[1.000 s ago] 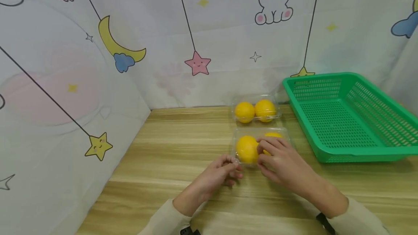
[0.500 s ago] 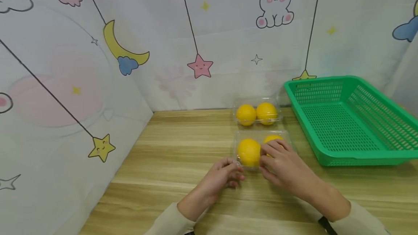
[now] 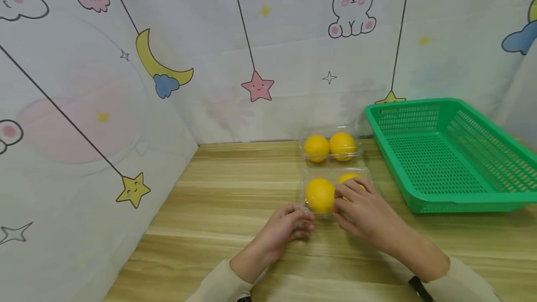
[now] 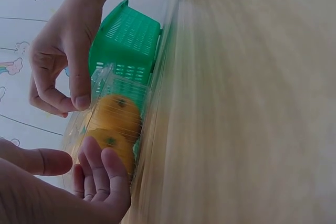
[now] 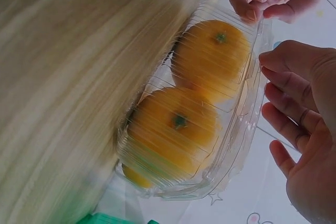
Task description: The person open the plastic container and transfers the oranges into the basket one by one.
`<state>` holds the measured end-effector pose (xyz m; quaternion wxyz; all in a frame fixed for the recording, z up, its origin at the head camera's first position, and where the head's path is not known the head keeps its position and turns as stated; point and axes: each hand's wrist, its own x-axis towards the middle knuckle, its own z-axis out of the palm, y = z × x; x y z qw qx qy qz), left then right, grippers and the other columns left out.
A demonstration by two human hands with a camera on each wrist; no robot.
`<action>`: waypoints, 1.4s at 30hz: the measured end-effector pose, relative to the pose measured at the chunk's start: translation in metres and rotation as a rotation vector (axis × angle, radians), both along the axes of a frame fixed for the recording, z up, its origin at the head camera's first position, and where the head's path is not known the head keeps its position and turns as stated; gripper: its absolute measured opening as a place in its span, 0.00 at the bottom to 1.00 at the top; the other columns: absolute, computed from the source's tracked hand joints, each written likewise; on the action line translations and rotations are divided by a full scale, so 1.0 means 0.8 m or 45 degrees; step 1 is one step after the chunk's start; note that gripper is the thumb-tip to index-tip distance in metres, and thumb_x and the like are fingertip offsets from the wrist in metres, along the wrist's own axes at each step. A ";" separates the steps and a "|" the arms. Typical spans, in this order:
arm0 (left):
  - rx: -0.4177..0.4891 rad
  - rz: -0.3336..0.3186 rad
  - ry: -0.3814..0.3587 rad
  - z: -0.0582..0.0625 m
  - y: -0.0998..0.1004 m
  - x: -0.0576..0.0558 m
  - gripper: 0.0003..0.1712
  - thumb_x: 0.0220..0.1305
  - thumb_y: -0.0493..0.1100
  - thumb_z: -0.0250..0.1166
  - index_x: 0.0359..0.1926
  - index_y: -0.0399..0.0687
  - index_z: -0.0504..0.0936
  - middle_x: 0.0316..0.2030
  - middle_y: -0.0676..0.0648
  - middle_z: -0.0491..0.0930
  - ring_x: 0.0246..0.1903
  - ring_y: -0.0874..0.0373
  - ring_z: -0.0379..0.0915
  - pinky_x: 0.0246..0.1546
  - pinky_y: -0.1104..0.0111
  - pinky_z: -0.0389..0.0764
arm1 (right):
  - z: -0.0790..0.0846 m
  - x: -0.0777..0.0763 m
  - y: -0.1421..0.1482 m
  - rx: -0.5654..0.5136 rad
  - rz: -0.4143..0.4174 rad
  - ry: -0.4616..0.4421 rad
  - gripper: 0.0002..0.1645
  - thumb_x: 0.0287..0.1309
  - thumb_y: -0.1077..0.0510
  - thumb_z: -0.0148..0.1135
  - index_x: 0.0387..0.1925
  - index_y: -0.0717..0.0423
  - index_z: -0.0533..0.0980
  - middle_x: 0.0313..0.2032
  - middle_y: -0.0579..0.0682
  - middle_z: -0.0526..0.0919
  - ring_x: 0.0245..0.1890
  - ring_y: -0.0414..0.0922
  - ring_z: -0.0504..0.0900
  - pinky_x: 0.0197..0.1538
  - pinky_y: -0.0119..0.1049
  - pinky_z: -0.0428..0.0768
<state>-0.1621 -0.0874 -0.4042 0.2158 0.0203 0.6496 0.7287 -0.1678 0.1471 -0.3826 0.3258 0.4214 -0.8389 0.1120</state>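
Note:
A clear plastic clamshell box (image 5: 239,135) with two oranges, the left one (image 3: 320,195) and the right one (image 3: 350,179), sits on the wooden table in front of me. At its front left corner, my left hand (image 3: 286,227) has thumb and index finger on either side of the rim. My right hand (image 3: 369,216) pinches the front rim farther right with thumb and index finger, its other fingers curved above the box and partly hiding the right orange. In the right wrist view, the rim's layers show along the box edge beside the right fingertips.
Behind it, against the patterned cloth (image 3: 285,41), stands a second clear box (image 3: 351,154) with two more oranges. A green slotted basket (image 3: 465,198) stands on the table (image 3: 235,171) to the right. Cloth also hangs along the left side.
The head view has shifted slightly, so everything sits a little lower in it. Both hands stay at the front edge of the same box.

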 end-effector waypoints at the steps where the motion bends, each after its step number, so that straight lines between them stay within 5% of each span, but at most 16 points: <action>1: -0.002 -0.005 -0.001 -0.001 0.000 0.000 0.03 0.76 0.40 0.58 0.42 0.47 0.77 0.42 0.48 0.85 0.36 0.63 0.82 0.42 0.70 0.83 | 0.000 0.000 0.000 -0.002 -0.001 -0.001 0.19 0.44 0.63 0.83 0.26 0.44 0.78 0.38 0.44 0.78 0.44 0.47 0.76 0.57 0.52 0.74; 35: -0.062 -0.008 -0.031 0.002 -0.002 -0.001 0.04 0.76 0.42 0.56 0.45 0.46 0.75 0.44 0.46 0.83 0.35 0.61 0.81 0.40 0.68 0.84 | 0.009 0.000 -0.001 -0.020 -0.017 0.001 0.18 0.44 0.63 0.84 0.25 0.45 0.79 0.38 0.44 0.79 0.44 0.47 0.76 0.55 0.53 0.76; 42: -0.120 -0.120 -0.006 0.004 -0.008 -0.002 0.07 0.77 0.42 0.55 0.47 0.43 0.75 0.44 0.47 0.82 0.36 0.60 0.80 0.46 0.65 0.85 | 0.005 0.003 -0.002 -0.009 -0.041 -0.033 0.19 0.44 0.62 0.85 0.25 0.43 0.78 0.37 0.43 0.79 0.44 0.46 0.75 0.56 0.52 0.75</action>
